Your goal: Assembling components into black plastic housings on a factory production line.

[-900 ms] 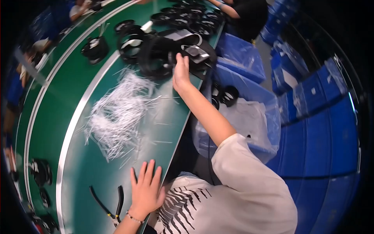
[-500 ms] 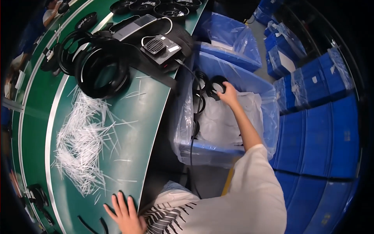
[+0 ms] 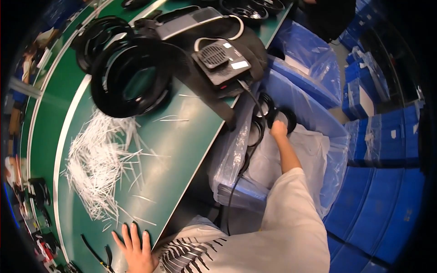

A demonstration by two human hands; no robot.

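My right hand (image 3: pixel 279 129) reaches into a blue bin (image 3: pixel 314 109) lined with clear plastic, its fingers closed on the edge of a black ring (image 3: pixel 291 119). More black rings (image 3: pixel 265 102) lie against that ring on the bin's left side. Beneath the hand is a whitish sheet (image 3: pixel 302 145). Flat on the green table (image 3: pixel 177 150), close to its near edge, rests my left hand (image 3: pixel 139 250) with fingers spread and nothing held. Just left of it lies a dark, thin-handled tool (image 3: pixel 108 257).
A heap of thin white strips (image 3: pixel 98 168) covers the table's left. Large black rings (image 3: pixel 102 91) stand behind it, beside a black box with a round grille (image 3: pixel 223 59). Its cable (image 3: pixel 234 191) hangs across the bin's left side. Blue boxes (image 3: pixel 364 200) are stacked at right.
The view has shifted, so table and bin appear displaced. My right hand stays at the black rings in the bin; the left hand remains flat on the table.
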